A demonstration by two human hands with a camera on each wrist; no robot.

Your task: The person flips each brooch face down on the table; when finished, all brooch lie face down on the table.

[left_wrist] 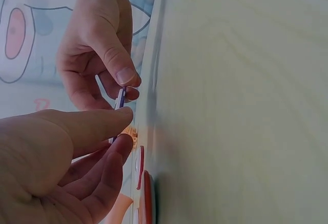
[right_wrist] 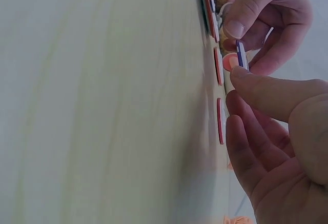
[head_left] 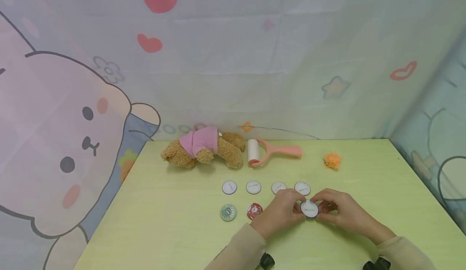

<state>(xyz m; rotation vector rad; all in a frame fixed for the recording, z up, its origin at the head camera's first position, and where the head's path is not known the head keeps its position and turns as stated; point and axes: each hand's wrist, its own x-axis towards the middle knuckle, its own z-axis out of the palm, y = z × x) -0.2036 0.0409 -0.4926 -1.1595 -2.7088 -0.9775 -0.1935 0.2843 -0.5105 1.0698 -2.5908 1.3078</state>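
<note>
A round badge [head_left: 309,209], white-faced with a dark purple edge, is held above the table between both hands. My left hand [head_left: 282,210] pinches its left side with thumb and fingertips. Its right side sits between the thumb and fingers of my right hand [head_left: 340,210]. From the left wrist view the badge [left_wrist: 119,100] appears edge-on, as a thin strip. Behind the hands lies a row of white-faced badges [head_left: 253,187], one partly covered by the left hand. A green badge [head_left: 228,212] and a red badge [head_left: 255,211] with printed pictures lie left of that hand.
At the table's back edge lies a brown teddy bear [head_left: 204,146] in a pink top. Beside it is a lint roller [head_left: 253,152] with a pink handle. An orange fuzzy ball [head_left: 332,160] sits at the back right. A printed cloth [head_left: 233,59] hangs behind the table.
</note>
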